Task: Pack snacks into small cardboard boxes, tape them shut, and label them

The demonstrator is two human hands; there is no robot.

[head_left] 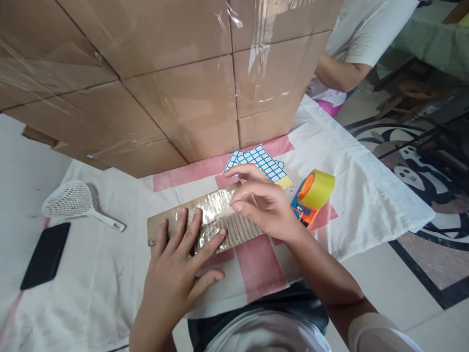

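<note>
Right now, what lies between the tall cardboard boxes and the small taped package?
In the head view, blue-gridded sheets lie between the boxes and the right end of the package, partly hidden by the right hand; farther left, only cloth shows.

Small box [238, 232] is cardboard under super shiny plastic tape [216, 208], scoop [81, 206] looks like plastic, tablecloth [106, 264]'s matt fabric.
</note>
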